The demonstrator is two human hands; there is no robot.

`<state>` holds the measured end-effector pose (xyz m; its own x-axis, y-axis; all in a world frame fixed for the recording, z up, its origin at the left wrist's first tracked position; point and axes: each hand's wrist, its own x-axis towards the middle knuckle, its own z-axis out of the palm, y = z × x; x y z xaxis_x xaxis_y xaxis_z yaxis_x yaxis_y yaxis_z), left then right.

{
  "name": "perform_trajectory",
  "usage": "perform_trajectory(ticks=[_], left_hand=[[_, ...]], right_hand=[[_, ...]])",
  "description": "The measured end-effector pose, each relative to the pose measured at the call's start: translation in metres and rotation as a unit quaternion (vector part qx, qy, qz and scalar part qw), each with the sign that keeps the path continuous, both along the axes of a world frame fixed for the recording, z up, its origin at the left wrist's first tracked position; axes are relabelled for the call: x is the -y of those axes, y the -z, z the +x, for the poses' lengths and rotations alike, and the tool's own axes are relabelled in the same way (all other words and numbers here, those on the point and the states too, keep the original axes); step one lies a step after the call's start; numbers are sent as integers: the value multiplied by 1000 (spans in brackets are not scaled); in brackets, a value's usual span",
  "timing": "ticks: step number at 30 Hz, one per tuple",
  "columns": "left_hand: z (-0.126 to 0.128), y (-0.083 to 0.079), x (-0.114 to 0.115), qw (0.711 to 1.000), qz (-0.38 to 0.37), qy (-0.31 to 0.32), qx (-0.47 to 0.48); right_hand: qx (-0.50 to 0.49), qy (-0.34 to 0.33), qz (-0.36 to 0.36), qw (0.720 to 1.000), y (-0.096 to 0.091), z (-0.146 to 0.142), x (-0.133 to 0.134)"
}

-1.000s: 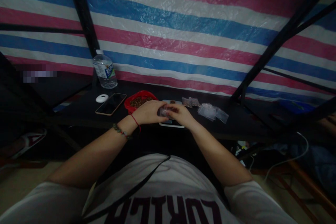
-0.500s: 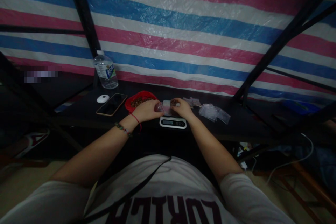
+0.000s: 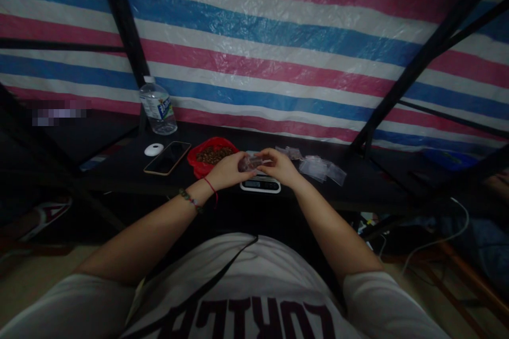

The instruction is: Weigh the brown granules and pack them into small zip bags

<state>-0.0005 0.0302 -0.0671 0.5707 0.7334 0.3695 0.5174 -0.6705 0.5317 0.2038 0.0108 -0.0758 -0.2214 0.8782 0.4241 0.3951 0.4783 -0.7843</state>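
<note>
My left hand [image 3: 227, 170] and my right hand [image 3: 278, 166] meet just above a small white digital scale [image 3: 260, 185] on the dark table. Between them they pinch a small clear plastic bag [image 3: 249, 163] with something dark inside. Both hands have fingers closed on the bag. A red bag of brown bits [image 3: 210, 156] lies open just left of my left hand. Several empty clear bags [image 3: 321, 169] lie to the right of my right hand.
A phone [image 3: 167, 157] lies face up left of the red bag, with a small white oval object [image 3: 154, 149] beside it. A water bottle [image 3: 158, 107] stands at the back left against the striped tarp [image 3: 278, 37]. Black frame poles [image 3: 123, 26] rise from the table.
Both hands have come back toward me from over the scale platform, with the small bag lifted between them. The scale's front is now partly covered less by the hands.
</note>
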Motion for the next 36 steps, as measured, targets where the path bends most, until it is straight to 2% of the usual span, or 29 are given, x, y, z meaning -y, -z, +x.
perform_trajectory(ticks=[5, 9, 15, 17, 19, 22, 24, 26, 29, 33, 36], left_hand=[[3, 1, 3, 1000, -3, 10, 29], [5, 2, 4, 999, -19, 8, 47], [-9, -2, -14, 991, -48, -14, 126], [-21, -8, -26, 986, -47, -40, 157], [-38, -15, -38, 977, -31, -107, 180], [-66, -22, -55, 965, 6, -235, 120], [-81, -21, -65, 965, -2, -261, 24], [-90, -16, -72, 963, -12, -261, -61], [-94, -5, -80, 962, -27, -236, -133], [-92, 2, -82, 966, -60, -187, -166], [-92, 1, -80, 968, -85, -165, -170]], right_hand=[[-8, -26, 28, 999, -13, 2, 7], [-43, -32, 20, 998, -16, 0, 8], [-72, -16, 22, 997, -13, 1, 7], [-53, 1, 42, 998, -11, 2, 5], [-35, 14, 58, 998, -7, 1, 0], [-15, 26, 57, 998, 0, -9, -13], [16, 32, 34, 999, 3, -21, -25], [71, 40, 13, 997, 4, -35, -39], [183, 41, 5, 982, 3, -53, -61], [305, 10, 23, 952, 3, -70, -84], [349, -26, 26, 936, 5, -80, -94]])
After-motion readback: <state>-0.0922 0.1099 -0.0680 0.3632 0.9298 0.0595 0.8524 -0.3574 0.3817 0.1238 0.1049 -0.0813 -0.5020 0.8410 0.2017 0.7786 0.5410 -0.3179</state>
